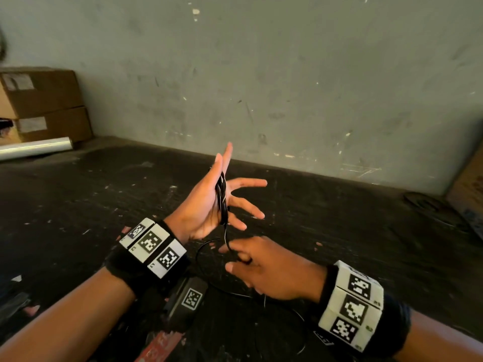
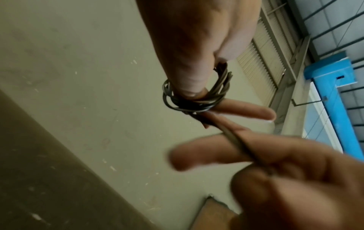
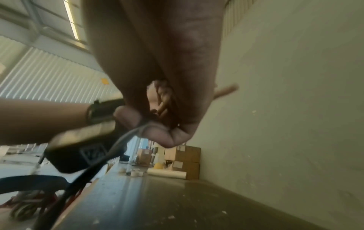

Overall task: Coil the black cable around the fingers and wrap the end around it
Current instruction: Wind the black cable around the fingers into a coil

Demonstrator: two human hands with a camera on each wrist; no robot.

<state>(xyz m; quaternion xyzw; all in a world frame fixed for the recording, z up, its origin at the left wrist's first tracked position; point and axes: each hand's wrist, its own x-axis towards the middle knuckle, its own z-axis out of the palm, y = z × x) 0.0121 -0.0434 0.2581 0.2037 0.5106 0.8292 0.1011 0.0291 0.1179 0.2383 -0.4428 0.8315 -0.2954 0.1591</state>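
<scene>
My left hand (image 1: 206,205) is raised above the dark table, fingers straight and spread. A coil of black cable (image 1: 222,197) is wound round it; in the left wrist view the coil (image 2: 177,105) of several turns circles the thumb and fingers. One strand (image 2: 236,140) runs taut from the coil down to my right hand (image 1: 261,265), just below, which pinches it between thumb and fingers. The right wrist view shows the cable (image 3: 118,146) leaving that pinch. The loose remainder (image 1: 200,265) loops on the table under both hands.
The worn dark table (image 1: 104,192) ends at a grey wall (image 1: 261,74). Two stacked cardboard boxes (image 1: 44,100) and a pale roll (image 1: 34,147) stand at the back left. Another box (image 1: 467,189) leans at the right edge. A red and black object (image 1: 162,343) lies near me.
</scene>
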